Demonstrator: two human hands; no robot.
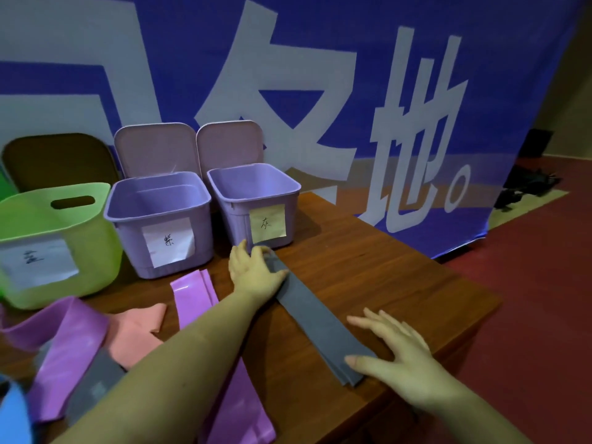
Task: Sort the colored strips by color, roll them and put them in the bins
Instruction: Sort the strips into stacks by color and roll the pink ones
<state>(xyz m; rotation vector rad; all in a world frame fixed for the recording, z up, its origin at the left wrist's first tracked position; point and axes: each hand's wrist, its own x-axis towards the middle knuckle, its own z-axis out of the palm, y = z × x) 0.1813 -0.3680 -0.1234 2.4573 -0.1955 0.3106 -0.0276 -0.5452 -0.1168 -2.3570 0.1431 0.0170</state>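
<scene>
The brown wood-grain table (368, 267) carries three open bins along its far edge: a lime-green plastic bin with a handle slot (64, 251) at the far left, a lilac plastic bin with a white paper label (160, 219) beside it, and a second lilac plastic bin with a yellow sticky label (256, 200) nearest the far right corner. A long flat grey strip (317, 318) runs diagonally from just in front of that yellow-labelled bin toward the near right edge.

The step in hand looks like starting the roll. The left hand (253, 267) curls its fingers round the far end of the grey strip, where a first turn seems to be forming. The right hand (394, 354) lies spread and flat, thumb on the strip's near end, the fingers on the wood beside it. To roll well, I would keep that near end pinned so the band stays taut, and turn the far end evenly so the edges stack square rather than coning.

A heap of glossy purple strips (70, 341), a salmon-pink strip (134, 328) and another grey piece lies at the near left edge, still unsorted.

Hard to make out: the handwritten labels are blurred, the bins' floors are only partly visible, the heap is cut off by the frame, and the left forearm covers part of a purple strip.
</scene>
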